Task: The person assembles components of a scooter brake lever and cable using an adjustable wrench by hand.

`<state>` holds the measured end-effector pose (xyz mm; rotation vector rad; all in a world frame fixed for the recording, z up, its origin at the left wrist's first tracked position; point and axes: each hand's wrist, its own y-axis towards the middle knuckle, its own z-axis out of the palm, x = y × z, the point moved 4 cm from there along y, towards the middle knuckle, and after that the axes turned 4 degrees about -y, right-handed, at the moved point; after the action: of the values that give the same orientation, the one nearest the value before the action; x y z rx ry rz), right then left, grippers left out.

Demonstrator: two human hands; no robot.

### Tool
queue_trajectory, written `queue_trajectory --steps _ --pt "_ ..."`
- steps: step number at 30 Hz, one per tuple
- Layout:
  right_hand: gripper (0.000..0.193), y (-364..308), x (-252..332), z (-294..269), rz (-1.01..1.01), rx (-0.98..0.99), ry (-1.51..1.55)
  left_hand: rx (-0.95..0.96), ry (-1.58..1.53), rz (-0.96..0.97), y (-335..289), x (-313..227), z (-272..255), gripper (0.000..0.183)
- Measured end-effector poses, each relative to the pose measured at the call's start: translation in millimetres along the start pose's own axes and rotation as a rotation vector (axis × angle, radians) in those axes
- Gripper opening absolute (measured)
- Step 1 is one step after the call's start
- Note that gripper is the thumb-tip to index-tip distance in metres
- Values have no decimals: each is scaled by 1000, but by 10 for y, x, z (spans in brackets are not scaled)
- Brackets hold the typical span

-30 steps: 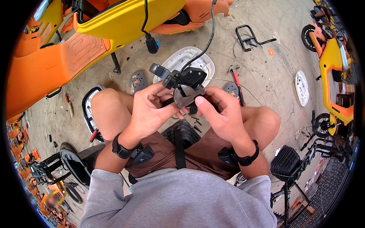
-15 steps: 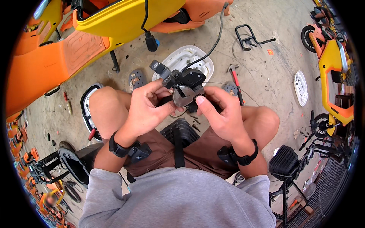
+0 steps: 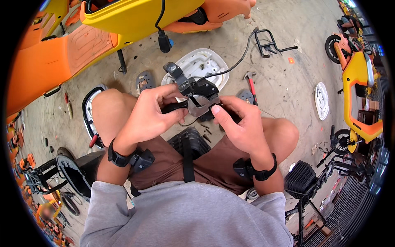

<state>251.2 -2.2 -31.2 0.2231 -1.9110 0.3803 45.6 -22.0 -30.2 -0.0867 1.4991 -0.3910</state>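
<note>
In front of my lap my left hand (image 3: 154, 109) is closed around a black part of a brake lever assembly (image 3: 203, 88), whose clamp end sticks up and whose dark cable runs off to the upper right. A silver, rounded tool head with a dark notch, which looks like an adjustable wrench (image 3: 198, 107), lies against the assembly's near side. My right hand (image 3: 240, 117) grips this wrench, its thumb pressed beside the head. Fingers of both hands hide much of the handle and the lever.
Beyond my hands lies a white oval shell (image 3: 212, 61) holding small parts. A red-handled hammer (image 3: 252, 89) rests by my right clog (image 3: 245, 97). Several bolts (image 3: 207, 133) lie near a black crate-like seat (image 3: 189, 142). A yellow-orange scooter body (image 3: 135, 24) fills the upper left; a black metal frame (image 3: 267, 43) lies beyond.
My left hand has shifted slightly left and opened a gap to the tool head, exposing more of the black lever. The cable's far part has swung right. The whole view has shifted a little.
</note>
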Motion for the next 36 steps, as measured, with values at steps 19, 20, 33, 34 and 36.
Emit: queue_trajectory --steps 19,20,33,34,36 --pt "26 15 -14 100 106 11 101 46 -219 50 25 103 89 20" --pt "26 17 -17 107 94 8 89 42 -218 49 27 109 88 19" --pt "27 20 -58 130 -49 -19 73 37 -251 16 54 97 63 24" --pt "27 20 -44 131 -45 -20 75 30 -258 8 57 93 66 20" --pt "26 24 -26 129 -12 2 60 30 -251 8 58 73 80 19"
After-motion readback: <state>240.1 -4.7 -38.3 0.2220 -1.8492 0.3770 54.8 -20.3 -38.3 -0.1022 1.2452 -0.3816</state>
